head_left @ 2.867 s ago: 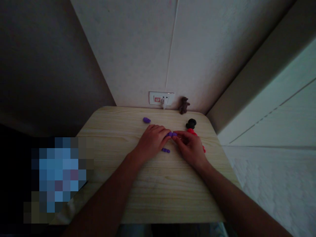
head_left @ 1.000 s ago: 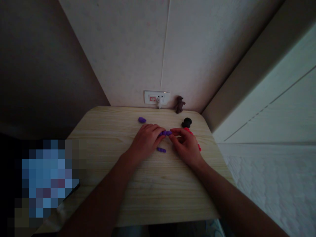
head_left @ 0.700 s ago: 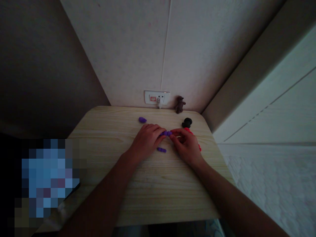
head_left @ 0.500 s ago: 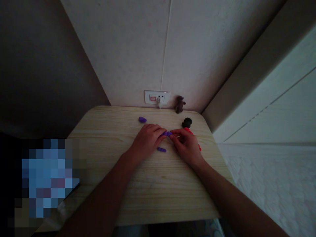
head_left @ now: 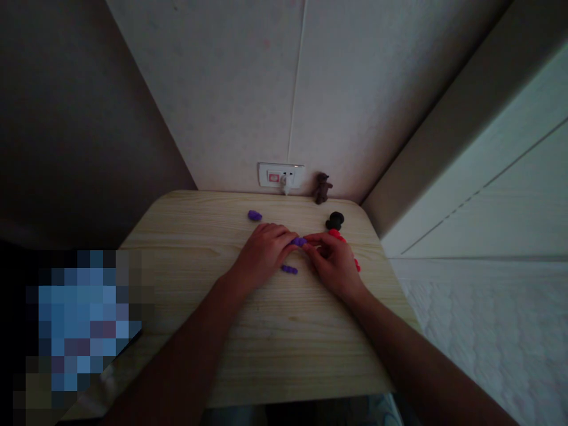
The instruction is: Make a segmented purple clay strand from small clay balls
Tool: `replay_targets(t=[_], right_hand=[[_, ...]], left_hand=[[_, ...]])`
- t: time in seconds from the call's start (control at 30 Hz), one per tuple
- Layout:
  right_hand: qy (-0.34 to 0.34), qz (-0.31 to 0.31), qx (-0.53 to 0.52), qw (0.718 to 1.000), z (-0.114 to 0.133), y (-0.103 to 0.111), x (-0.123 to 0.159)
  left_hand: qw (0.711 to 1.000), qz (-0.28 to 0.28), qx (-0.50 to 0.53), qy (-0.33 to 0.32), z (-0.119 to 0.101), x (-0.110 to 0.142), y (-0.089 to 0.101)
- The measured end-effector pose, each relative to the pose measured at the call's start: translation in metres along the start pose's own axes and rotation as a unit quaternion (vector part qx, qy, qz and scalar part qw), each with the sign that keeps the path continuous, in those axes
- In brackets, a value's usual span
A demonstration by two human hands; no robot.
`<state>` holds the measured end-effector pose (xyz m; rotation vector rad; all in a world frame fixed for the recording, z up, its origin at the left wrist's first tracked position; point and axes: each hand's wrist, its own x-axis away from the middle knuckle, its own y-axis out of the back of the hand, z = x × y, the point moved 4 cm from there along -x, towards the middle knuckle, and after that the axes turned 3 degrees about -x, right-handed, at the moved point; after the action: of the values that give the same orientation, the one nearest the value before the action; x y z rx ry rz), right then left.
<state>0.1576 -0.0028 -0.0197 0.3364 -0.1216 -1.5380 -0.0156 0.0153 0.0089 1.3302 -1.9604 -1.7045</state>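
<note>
"At the left end, what is beside the pale wooden counter [head_left: 275, 331]?"
"A blue pixelated patch [head_left: 84, 319], too blurred to identify. Farther right, near the back edge, lies a small purple lump [head_left: 254, 215]."

"And the hands?"
"The left hand [head_left: 264, 249] is next, its grip closed on the left end of a bumpy purple piece [head_left: 299, 242], partly hidden by the fingers. Nearer the viewer lies a short purple strip [head_left: 289, 269], and on the wall behind is a white socket plate [head_left: 281, 176] with a plug in it. The purple piece spans the gap to the right hand [head_left: 332, 257], whose thumb and forefinger pinch its right end."

"What is farthest right?"
"A brown bear-like figure [head_left: 322, 188] stands by the wall. Nearer are a black rounded piece [head_left: 335, 220] and red pieces [head_left: 336, 235], partly hidden by the right hand. Beyond the counter is a white quilted surface [head_left: 470, 337]."
</note>
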Motion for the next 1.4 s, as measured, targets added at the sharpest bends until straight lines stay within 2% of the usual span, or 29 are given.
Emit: replay_targets(t=[0.57, 0.8, 1.17, 1.4], right_hand=[[-0.03, -0.015, -0.068, 0.997, 0.0032, 0.0, 0.0019], [-0.027, -0.002, -0.05, 0.998, 0.0027, 0.0001, 0.002], [-0.03, 0.007, -0.031, 0.999, 0.0005, -0.0003, 0.0026], [-0.009, 0.004, 0.001, 1.0, 0.001, -0.0004, 0.0016]], left_hand=[[0.995, -0.044, 0.08, 0.035, 0.0036, -0.0004, 0.0035], [0.994, -0.058, 0.09, 0.015, 0.0034, 0.0001, 0.0035], [0.995, -0.047, 0.084, 0.01, 0.0022, 0.0003, 0.0023], [0.996, -0.042, 0.079, 0.013, 0.0025, 0.0008, 0.0019]])
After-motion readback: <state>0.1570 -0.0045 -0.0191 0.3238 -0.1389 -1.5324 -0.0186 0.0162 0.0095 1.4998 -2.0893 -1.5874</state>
